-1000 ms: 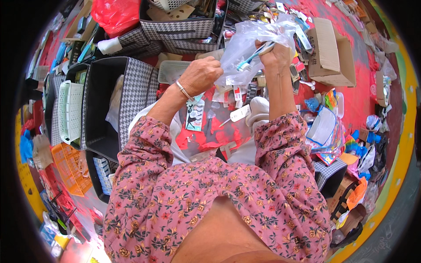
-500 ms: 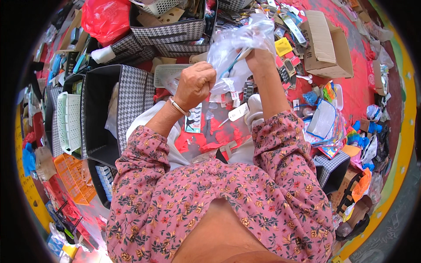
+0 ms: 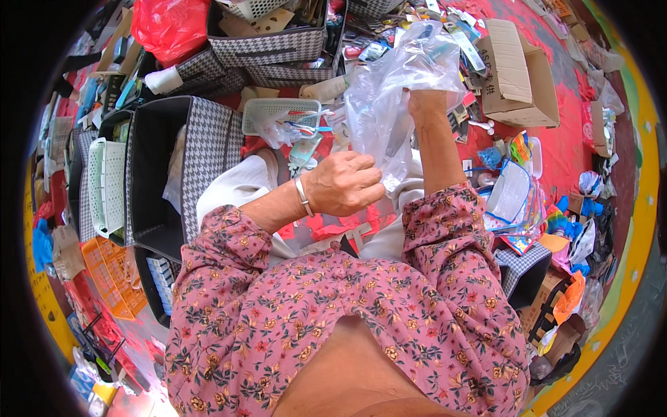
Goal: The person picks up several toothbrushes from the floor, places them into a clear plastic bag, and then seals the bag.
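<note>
Red floor [image 3: 556, 163] with worn grey patches, crowded with small wares; a houndstooth storage bin [image 3: 215, 156] stands open left of both hands, an orange plastic basket [image 3: 114, 278] lower and farther left, a cardboard box [image 3: 505, 66] beyond the right hand on its outer side. Between the wearer's pale-trousered legs, a crumpled clear plastic bag [image 3: 379, 115] hangs mainly ahead of the left hand and inward of the right. Right hand [image 3: 426, 104] raised, its fingers behind or within the film; cannot tell how firmly they grip. Left hand [image 3: 345, 184], bracelet [image 3: 303, 197] at the wrist, curled into a loose fist just beside the bag's lower end; fingertips hidden, so contact with the film is uncertain. Hands apart, the left nearer the body. Main change over the last second: left hand has come down toward the chest from a higher spot near the pale basket tray [image 3: 274, 104], and the bag has dropped with it, its lower end now nearer the lap. The toothbrush seen earlier at the right hand can no longer be made out. Reads as bag handling still under way, film gathered and unsettled. Tray now uncovered ahead of the left hand: clear wrapping [image 3: 276, 132] in it, slim coloured handles [image 3: 306, 128] at its right end.
</note>
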